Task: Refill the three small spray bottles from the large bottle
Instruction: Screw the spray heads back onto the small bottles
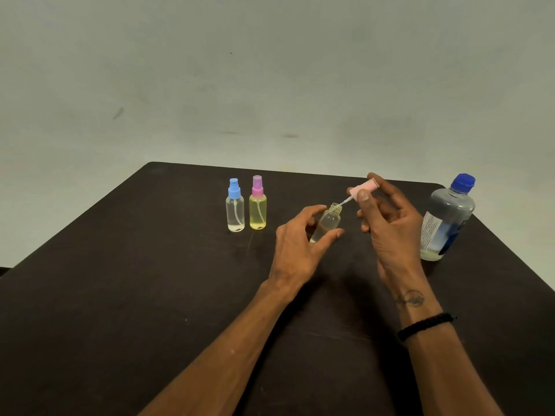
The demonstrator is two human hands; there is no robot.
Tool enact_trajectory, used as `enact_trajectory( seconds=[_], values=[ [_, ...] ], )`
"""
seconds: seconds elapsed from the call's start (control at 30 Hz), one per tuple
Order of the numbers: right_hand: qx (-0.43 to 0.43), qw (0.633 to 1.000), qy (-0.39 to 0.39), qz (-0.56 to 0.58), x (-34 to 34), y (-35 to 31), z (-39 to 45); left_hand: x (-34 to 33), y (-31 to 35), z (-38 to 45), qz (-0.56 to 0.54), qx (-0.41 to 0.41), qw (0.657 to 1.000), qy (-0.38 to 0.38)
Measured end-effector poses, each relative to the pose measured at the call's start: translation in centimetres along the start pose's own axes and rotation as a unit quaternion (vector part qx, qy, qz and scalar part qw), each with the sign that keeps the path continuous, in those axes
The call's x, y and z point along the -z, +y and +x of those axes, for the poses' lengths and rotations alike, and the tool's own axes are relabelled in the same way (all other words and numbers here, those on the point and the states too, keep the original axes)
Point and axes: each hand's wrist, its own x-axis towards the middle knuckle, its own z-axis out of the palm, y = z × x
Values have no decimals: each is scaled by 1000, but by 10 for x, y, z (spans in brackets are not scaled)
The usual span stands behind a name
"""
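On the dark table point(150, 295), my left hand point(297, 244) grips a small clear bottle point(328, 221) with its neck uncovered, tilted a little to the right. My right hand point(387, 229) pinches that bottle's pale pink spray head point(364, 187); the head's dip tube still reaches into the bottle's neck. Further left stand a small clear bottle with a blue spray head point(235, 205) and a small yellow bottle with a pink spray head point(257, 203), both capped and upright. The large bottle point(447, 219) with a blue cap stands at the right, closed.
A plain grey wall rises behind the table. The table's far edge runs just behind the bottles, and its right edge passes close to the large bottle. A black band sits on my right wrist point(425, 324).
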Motion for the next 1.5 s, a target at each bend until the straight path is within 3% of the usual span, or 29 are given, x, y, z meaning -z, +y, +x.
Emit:
enact_trajectory(
  seconds=[1.17,1.5],
  values=[
    [-17,997,-29,-65,0,18,-1,0,7,-5,-23,-13,1000,-3],
    [-108,988,-55,98,7,14,7,-1,10,-5,-39,-7,999,-10]
  ],
)
